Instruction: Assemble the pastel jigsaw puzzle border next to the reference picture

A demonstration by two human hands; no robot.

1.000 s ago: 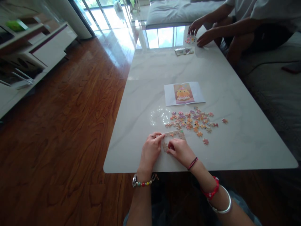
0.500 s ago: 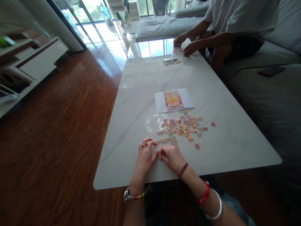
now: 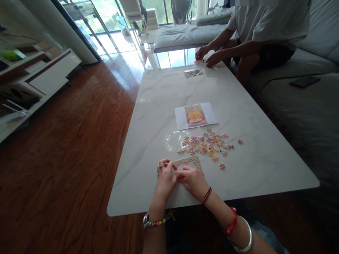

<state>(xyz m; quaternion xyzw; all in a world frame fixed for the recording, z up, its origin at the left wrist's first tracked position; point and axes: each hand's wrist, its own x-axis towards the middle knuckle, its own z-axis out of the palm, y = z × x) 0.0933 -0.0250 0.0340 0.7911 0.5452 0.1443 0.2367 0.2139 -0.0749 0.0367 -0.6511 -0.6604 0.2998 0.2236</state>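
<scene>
A partly joined puzzle (image 3: 196, 161) lies on the bench (image 3: 243, 130), lower centre of the frame. Left hand (image 3: 166, 176) and right hand (image 3: 192, 180) meet, curled, at its left; whether they grip a piece, I cannot tell. Loose pieces (image 3: 211, 149) lie just above, then a picture sheet (image 3: 196, 116).

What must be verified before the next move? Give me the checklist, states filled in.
1. Hands at the joined pieces: ok; left hand and right hand are close together there.
2. Piece in grasp: cannot tell; the hands hide it.
3. Whole joined section visible: not ok; partly covered.
4. Picture sheet printed side up: ok.
5. Loose pieces all gathered: not ok; a few lie apart, rightward.
6. Other person's hands clear: ok; at the table's far end.
</scene>
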